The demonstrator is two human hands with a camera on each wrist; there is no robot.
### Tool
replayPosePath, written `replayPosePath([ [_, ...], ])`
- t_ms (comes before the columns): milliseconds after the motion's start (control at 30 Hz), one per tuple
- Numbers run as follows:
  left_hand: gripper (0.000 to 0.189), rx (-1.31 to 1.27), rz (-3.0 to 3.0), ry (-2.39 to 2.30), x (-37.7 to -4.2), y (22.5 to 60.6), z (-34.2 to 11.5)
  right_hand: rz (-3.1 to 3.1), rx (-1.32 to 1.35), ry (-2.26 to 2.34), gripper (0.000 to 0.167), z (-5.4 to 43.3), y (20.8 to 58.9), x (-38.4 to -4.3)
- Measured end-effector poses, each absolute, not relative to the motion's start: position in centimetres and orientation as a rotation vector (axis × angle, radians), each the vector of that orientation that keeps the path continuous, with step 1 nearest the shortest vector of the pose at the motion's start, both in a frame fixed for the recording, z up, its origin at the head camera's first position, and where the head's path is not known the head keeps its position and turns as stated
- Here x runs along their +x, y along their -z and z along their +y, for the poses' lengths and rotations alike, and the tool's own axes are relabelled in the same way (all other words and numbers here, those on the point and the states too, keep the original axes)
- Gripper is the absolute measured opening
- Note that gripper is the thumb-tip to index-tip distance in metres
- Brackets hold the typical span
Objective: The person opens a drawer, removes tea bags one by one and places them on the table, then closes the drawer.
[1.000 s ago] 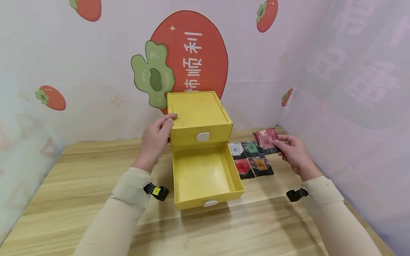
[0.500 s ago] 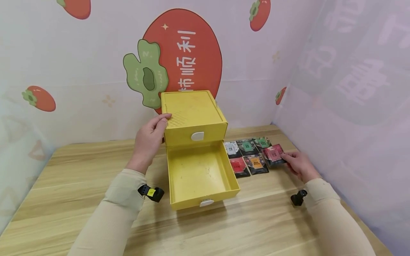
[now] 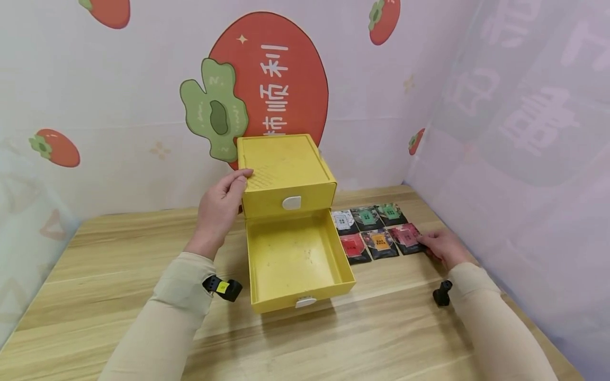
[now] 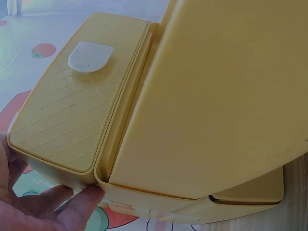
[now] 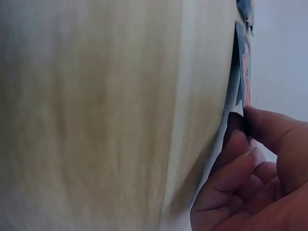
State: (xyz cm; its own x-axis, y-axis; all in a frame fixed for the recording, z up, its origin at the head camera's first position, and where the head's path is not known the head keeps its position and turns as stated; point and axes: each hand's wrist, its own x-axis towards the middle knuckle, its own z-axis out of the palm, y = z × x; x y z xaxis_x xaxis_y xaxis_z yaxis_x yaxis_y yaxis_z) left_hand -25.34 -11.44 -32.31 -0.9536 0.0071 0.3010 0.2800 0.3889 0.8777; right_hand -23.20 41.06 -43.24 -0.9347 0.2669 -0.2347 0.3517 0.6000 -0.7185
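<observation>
A yellow drawer box (image 3: 286,159) stands on the table, its lower drawer (image 3: 295,259) pulled out and bare inside. At the box's upper left front edge, my left hand (image 3: 220,211) grips the corner; the left wrist view shows the fingers (image 4: 79,204) against its side. My right hand (image 3: 445,247) pinches the right edge of a pink-red sachet (image 3: 405,237) that lies at the right end of the front row. In the right wrist view, thumb and finger hold the sachet's edge (image 5: 244,79), close to the tabletop.
Several other flat sachets lie right of the box in two rows: white (image 3: 343,221), green (image 3: 367,216), another green (image 3: 391,212), red (image 3: 353,247) and orange (image 3: 379,243). Printed cloth walls (image 3: 371,153) close off the back and right side of the wooden table (image 3: 381,328).
My right hand has brought the pink-red sachet forward and down beside the orange one, uncovering a green sachet behind. The left hand keeps its grip on the box, and the head view has shifted slightly.
</observation>
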Motion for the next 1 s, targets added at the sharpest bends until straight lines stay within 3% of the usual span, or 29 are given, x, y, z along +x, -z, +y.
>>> replayPosePath([
  [233, 0.048, -0.247, -2.404, 1.593, -25.33, 32.15, -11.49, 2.86, 0.528, 0.881, 0.048, 40.88, 43.3, -23.6],
  [633, 0.048, -0.238, -2.412, 1.598, -25.12, 32.13, -11.53, 2.841, 0.589, 0.76, 0.037, 40.54, 42.92, -23.74],
  [1000, 0.047, -0.234, -2.413, 1.619, -25.2, 32.22, -11.4, 2.818, 0.602, 0.819, 0.04, 40.71, 42.95, -23.74],
])
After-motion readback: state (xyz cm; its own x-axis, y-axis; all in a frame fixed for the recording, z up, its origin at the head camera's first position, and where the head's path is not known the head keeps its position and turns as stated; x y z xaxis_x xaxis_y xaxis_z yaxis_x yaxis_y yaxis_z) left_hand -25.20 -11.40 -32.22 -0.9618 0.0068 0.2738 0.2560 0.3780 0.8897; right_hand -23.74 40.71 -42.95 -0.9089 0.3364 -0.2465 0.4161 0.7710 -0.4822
